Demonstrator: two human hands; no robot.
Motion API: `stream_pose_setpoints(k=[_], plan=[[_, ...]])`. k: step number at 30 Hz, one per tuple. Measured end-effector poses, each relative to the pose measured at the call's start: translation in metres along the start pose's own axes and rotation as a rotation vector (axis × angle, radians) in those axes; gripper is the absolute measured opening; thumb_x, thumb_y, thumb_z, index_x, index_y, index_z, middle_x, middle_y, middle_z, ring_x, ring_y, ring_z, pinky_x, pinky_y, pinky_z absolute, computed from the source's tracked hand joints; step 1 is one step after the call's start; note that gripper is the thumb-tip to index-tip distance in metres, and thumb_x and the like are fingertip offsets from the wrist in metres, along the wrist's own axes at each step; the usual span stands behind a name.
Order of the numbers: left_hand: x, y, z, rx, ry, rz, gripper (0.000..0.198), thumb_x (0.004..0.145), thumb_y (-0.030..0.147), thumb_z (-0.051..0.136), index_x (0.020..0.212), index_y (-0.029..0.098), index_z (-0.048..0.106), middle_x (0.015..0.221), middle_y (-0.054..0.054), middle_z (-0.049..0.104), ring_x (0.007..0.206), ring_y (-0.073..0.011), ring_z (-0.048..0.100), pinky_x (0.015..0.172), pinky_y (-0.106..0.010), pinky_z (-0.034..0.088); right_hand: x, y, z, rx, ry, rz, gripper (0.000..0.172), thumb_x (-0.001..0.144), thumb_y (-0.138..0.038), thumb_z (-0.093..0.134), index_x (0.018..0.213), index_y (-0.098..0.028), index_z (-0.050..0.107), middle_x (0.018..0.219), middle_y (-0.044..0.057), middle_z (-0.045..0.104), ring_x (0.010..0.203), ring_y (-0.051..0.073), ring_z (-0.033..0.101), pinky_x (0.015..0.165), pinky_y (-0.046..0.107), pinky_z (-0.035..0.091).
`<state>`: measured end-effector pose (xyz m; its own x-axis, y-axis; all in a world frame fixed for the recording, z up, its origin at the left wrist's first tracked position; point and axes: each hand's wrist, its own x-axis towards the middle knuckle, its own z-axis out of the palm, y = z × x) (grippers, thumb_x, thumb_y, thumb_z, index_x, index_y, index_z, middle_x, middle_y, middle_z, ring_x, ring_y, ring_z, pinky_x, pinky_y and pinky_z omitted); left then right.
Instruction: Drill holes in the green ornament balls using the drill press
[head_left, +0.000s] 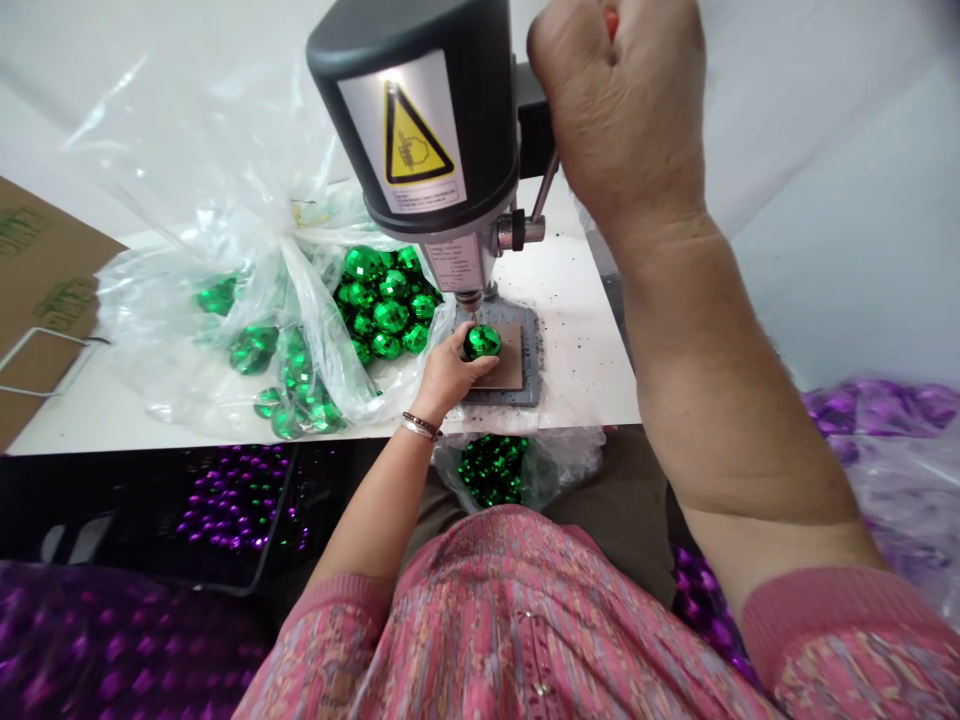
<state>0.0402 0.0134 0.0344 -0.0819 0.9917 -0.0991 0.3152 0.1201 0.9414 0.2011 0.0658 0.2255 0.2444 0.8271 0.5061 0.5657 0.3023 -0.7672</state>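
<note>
A shiny green faceted ball (pixel 482 342) rests on a brown board (pixel 510 368) under the bit of a black and grey drill press (pixel 420 120). My left hand (pixel 448 372) grips this ball from its left side, thumb and fingers around it. The bit's tip meets or nearly meets the top of the ball; I cannot tell which. High on the right, my right hand (pixel 626 100) is closed in a fist around the press's lever handle, whose red end (pixel 611 22) peeks out. The grey metal base (pixel 529 345) of the press lies beneath the board.
A clear plastic bag (pixel 217 240) with many green balls (pixel 390 315) lies open left of the press on the white table (pixel 592 370). More green balls fill a bag (pixel 495 468) at my lap. A cardboard box (pixel 45 290), a black crate (pixel 259 560) and purple balls (pixel 232 490) surround me.
</note>
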Motion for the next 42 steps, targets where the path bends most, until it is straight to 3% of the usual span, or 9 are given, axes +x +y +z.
stream_pose_setpoints(k=[3, 9, 11, 15, 19, 30, 35, 42], plan=[[0.0, -0.002, 0.001, -0.029, 0.021, -0.016, 0.063, 0.053, 0.016, 0.088, 0.113, 0.021, 0.069, 0.077, -0.001, 0.06, 0.088, -0.0244, 0.061, 0.079, -0.031, 0.049, -0.007, 0.005, -0.002, 0.012, 0.019, -0.07, 0.043, 0.094, -0.014, 0.048, 0.063, -0.021, 0.019, 0.063, -0.008, 0.018, 0.062, 0.003, 0.016, 0.067, 0.02, 0.024], [0.002, -0.009, 0.001, 0.005, 0.019, 0.009, 0.064, 0.055, 0.022, 0.09, 0.115, 0.021, 0.069, 0.081, -0.003, 0.062, 0.096, -0.028, 0.062, 0.085, -0.036, 0.05, -0.061, 0.033, -0.01, 0.074, 0.07, -0.457, 0.021, 0.087, -0.027, 0.05, 0.077, -0.023, 0.032, 0.068, -0.006, 0.031, 0.06, 0.005, 0.031, 0.064, 0.021, 0.037], [0.002, -0.011, 0.001, 0.012, 0.017, 0.02, 0.065, 0.055, 0.023, 0.09, 0.116, 0.022, 0.069, 0.082, -0.003, 0.063, 0.098, -0.029, 0.062, 0.088, -0.038, 0.05, -0.081, 0.044, -0.01, -0.008, 0.105, -0.485, 0.018, 0.086, -0.03, 0.05, 0.077, -0.023, 0.036, 0.065, -0.006, 0.035, 0.056, 0.006, 0.032, 0.06, 0.023, 0.038], [0.003, -0.013, 0.0, 0.027, 0.012, 0.02, 0.066, 0.055, 0.025, 0.09, 0.118, 0.023, 0.069, 0.086, -0.004, 0.065, 0.099, -0.0301, 0.062, 0.091, -0.042, 0.05, -0.104, 0.062, -0.006, -0.161, 0.123, -0.465, 0.018, 0.087, -0.038, 0.048, 0.079, -0.023, 0.046, 0.069, -0.002, 0.049, 0.062, 0.01, 0.047, 0.065, 0.028, 0.046], [0.003, -0.015, 0.0, -0.03, 0.01, 0.03, 0.065, 0.054, 0.023, 0.09, 0.116, 0.024, 0.07, 0.086, -0.004, 0.065, 0.1, -0.0312, 0.062, 0.093, -0.042, 0.05, -0.111, 0.073, -0.001, -0.215, 0.119, -0.437, 0.022, 0.089, -0.044, 0.046, 0.086, -0.023, 0.052, 0.074, 0.001, 0.056, 0.07, 0.013, 0.056, 0.069, 0.031, 0.05], [0.003, -0.016, -0.003, -0.017, -0.026, 0.067, 0.063, 0.057, 0.024, 0.087, 0.118, 0.02, 0.07, 0.097, -0.006, 0.069, 0.105, -0.0306, 0.063, 0.101, -0.042, 0.047, -0.122, 0.094, 0.011, -0.185, 0.275, -0.699, 0.01, 0.088, -0.025, 0.05, 0.098, -0.024, 0.05, 0.078, 0.0, 0.058, 0.069, 0.013, 0.059, 0.064, 0.027, 0.048], [0.004, -0.018, -0.005, 0.051, -0.058, 0.106, 0.059, 0.062, 0.026, 0.084, 0.119, 0.02, 0.069, 0.099, -0.006, 0.07, 0.098, -0.029, 0.065, 0.099, -0.043, 0.048, -0.123, 0.093, 0.016, -0.182, 0.348, -0.708, 0.01, 0.088, -0.023, 0.05, 0.098, -0.024, 0.05, 0.076, 0.0, 0.058, 0.065, 0.013, 0.058, 0.061, 0.027, 0.047], [0.005, -0.02, -0.004, 0.038, -0.033, 0.104, 0.059, 0.059, 0.028, 0.086, 0.116, 0.023, 0.07, 0.095, -0.007, 0.07, 0.097, -0.0313, 0.065, 0.098, -0.045, 0.049, -0.124, 0.09, 0.023, -0.109, 0.409, -0.668, 0.006, 0.089, -0.03, 0.049, 0.088, -0.024, 0.05, 0.069, -0.001, 0.053, 0.057, 0.012, 0.052, 0.054, 0.027, 0.044]])
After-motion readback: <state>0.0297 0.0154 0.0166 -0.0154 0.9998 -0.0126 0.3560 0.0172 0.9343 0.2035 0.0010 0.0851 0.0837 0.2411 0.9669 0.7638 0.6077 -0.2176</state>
